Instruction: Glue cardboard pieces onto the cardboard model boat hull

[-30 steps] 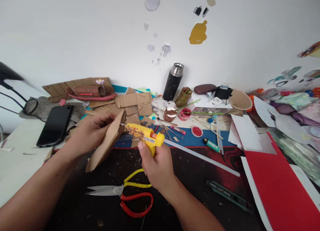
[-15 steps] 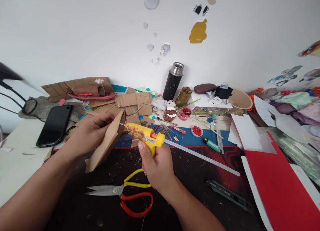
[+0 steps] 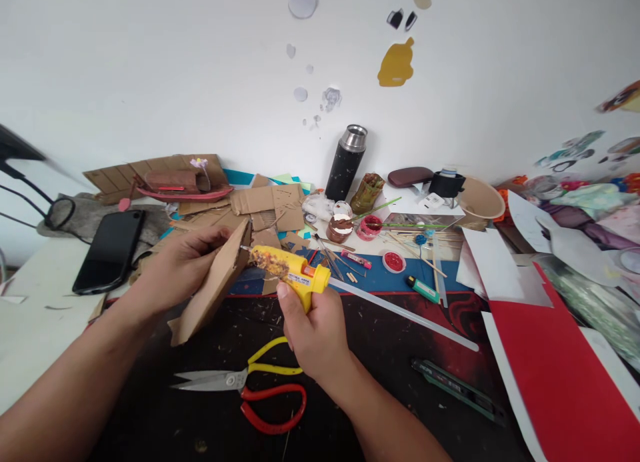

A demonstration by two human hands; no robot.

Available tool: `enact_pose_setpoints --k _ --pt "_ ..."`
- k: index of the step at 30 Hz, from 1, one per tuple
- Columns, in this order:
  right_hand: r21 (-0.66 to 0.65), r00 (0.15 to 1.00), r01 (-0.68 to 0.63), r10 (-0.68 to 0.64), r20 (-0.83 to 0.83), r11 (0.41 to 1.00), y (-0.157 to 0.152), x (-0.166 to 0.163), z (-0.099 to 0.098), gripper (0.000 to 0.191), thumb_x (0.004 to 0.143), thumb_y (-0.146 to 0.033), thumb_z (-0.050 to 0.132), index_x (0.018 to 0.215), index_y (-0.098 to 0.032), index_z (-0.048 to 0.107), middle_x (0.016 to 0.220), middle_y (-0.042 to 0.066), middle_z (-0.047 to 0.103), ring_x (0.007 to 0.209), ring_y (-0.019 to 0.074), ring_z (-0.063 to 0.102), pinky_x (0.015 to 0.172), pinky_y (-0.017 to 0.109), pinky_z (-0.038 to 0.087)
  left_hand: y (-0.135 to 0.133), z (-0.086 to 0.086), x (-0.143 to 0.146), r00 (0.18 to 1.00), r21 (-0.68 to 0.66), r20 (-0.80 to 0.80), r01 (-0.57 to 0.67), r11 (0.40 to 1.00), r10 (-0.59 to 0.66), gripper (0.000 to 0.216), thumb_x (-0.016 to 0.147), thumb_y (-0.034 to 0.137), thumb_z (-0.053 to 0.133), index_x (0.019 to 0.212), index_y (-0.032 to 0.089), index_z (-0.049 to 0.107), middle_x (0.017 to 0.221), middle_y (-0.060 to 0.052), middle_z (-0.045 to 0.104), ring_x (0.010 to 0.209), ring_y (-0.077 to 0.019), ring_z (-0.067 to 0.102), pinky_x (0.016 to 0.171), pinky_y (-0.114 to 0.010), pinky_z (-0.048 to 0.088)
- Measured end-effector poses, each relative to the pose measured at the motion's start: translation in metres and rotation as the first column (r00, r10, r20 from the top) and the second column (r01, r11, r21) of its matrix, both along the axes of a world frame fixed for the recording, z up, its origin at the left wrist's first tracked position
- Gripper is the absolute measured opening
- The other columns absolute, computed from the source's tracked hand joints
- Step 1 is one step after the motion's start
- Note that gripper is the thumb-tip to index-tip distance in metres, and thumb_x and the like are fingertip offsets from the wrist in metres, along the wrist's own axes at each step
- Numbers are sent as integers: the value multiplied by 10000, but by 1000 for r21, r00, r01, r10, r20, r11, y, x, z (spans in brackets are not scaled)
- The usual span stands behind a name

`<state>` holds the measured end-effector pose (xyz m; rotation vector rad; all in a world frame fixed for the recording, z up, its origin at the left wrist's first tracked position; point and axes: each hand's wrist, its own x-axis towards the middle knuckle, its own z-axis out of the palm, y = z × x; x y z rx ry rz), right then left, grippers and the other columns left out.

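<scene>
My left hand [image 3: 175, 265] grips a folded brown cardboard piece [image 3: 213, 287], held tilted above the dark mat. My right hand [image 3: 313, 332] is wrapped round the handle of a yellow glue gun [image 3: 287, 270], with its nozzle touching the cardboard's upper edge. A long clear glue stick [image 3: 400, 313] sticks out of the gun's back toward the right. Scissors with one yellow and one red handle [image 3: 250, 385] lie on the mat just below my hands.
A black phone [image 3: 110, 250] lies at the left. Cardboard scraps [image 3: 265, 205], a black flask [image 3: 346, 163], paint pots [image 3: 369, 227], brushes and a lighter [image 3: 423, 289] crowd the back. A utility knife [image 3: 457, 392] and red paper [image 3: 560, 375] lie at the right.
</scene>
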<state>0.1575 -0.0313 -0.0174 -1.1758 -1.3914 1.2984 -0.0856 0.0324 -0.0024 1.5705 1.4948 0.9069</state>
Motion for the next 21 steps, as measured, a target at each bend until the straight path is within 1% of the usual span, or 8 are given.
enact_pose_setpoints --k 3,9,13,16,21 --pt "21 1000 -2 1 24 1000 0 0 1 534 1071 -651 589 746 -239 686 446 -26 441 499 184 557 460 266 391 0 -1 -2 1000 9 7 -2 1000 2 327 828 512 772 989 241 858 952 -44 873 836 -253 762 798 -313 602" --pt "88 996 -3 -5 90 996 3 0 5 471 1065 -579 614 769 -219 686 467 -35 462 516 172 553 492 259 417 0 -6 -5 1000 7 29 -11 1000 11 342 839 519 772 1023 247 870 958 -39 877 870 -259 769 818 -323 602" --pt "50 998 -2 -1 61 999 1 -1 4 482 1072 -590 595 787 -214 698 451 -38 454 506 170 556 479 253 410 1 -6 -3 998 -4 53 -22 1000 22 347 816 523 789 998 239 866 930 -36 876 840 -244 763 790 -304 591" --pt "11 1000 -10 10 21 1000 -1 -1 3 509 1079 -618 573 780 -224 696 434 -38 432 488 173 542 460 258 390 1 -4 -1 999 -13 50 -19 1000 20 346 806 513 805 998 232 864 952 -47 879 847 -247 761 778 -303 590" --pt "-4 1000 -24 24 -5 1000 1 0 5 481 1062 -616 608 770 -241 681 445 -39 424 501 182 537 460 266 379 -1 -2 -3 999 -30 46 -3 1000 5 341 833 510 805 1013 229 872 972 -62 880 885 -267 769 804 -321 603"
